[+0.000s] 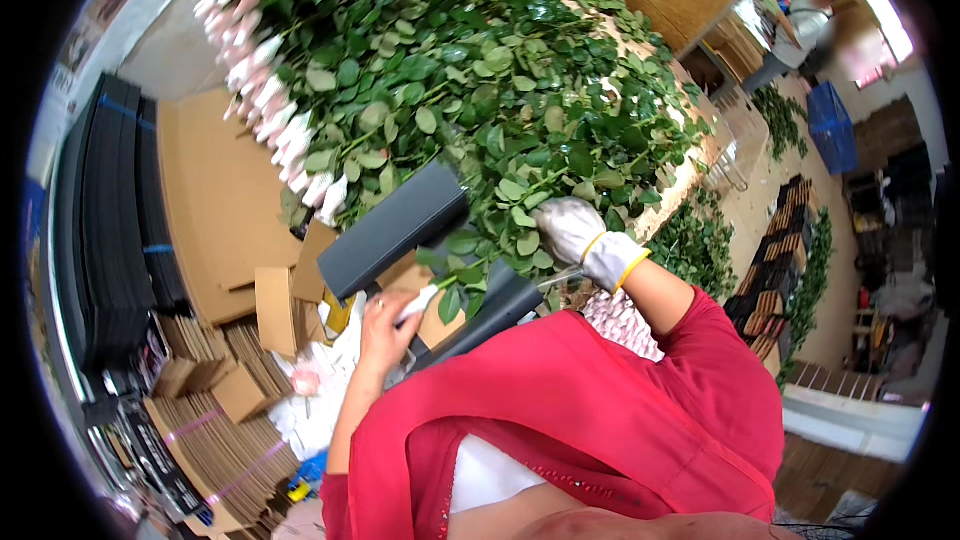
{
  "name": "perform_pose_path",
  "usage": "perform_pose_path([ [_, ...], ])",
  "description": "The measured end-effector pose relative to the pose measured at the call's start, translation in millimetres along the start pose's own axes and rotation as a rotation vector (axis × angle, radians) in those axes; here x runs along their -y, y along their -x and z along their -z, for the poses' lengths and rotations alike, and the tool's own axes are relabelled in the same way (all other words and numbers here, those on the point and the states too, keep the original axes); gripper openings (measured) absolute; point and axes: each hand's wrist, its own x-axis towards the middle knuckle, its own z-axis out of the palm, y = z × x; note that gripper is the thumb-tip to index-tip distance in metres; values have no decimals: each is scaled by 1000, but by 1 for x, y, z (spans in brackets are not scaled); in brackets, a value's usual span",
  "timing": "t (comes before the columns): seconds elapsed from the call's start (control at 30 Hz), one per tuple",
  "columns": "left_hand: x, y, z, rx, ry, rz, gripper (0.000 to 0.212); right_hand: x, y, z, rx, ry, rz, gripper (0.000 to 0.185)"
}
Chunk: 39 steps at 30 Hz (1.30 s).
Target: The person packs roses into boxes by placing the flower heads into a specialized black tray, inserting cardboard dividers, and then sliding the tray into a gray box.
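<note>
My bare left hand (386,334) has its fingers closed around a white-sleeved rose bud (418,303) at the end of a leafy stem. My right hand (574,229), in a whitish work glove with a yellow cuff edge, rests among the rose leaves (525,199); its fingertips are hidden, so any grip cannot be told. Between the hands and just beyond them lie a dark grey box-like piece (394,229) and a second dark piece (487,311). A deep pile of cut roses (420,75) spreads ahead, its sleeved pinkish-white buds (262,101) lined up on the left.
Stacked black sheets (109,225), a big cardboard sheet (217,202) and bundled flat cartons (225,450) stand at left. More sleeved buds (619,322) show below my right forearm. At far right are a blue crate (831,127), dark-and-brown stacks (772,262) and another person (799,34).
</note>
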Motion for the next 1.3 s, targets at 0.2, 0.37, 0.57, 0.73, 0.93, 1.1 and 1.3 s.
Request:
perform_pose_path([
  [0.2, 5, -2, -7, -68, -21, -48, 31, -29, -24, 52, 101, -381, 28, 30],
  [0.37, 8, -2, -13, -123, -16, -64, 30, 9, -97, 104, -266, -523, -103, 24],
  [0.57, 6, -2, -6, -114, -14, -41, 32, 25, -217, 81, -401, 51, 133, 28],
  [0.73, 6, -2, -8, -125, 27, -55, 32, 17, -238, 30, -216, 279, 100, 37],
  [0.93, 10, 0, -9, -128, 44, -35, 31, -3, -233, 78, -368, 423, 108, 24],
  [1.1, 9, 1, -11, -117, 14, 19, 31, -44, -205, 213, -672, 418, -185, 18],
  [1.3, 8, -4, -13, -126, 44, 17, 32, -78, -179, 289, -1218, 573, -18, 22],
])
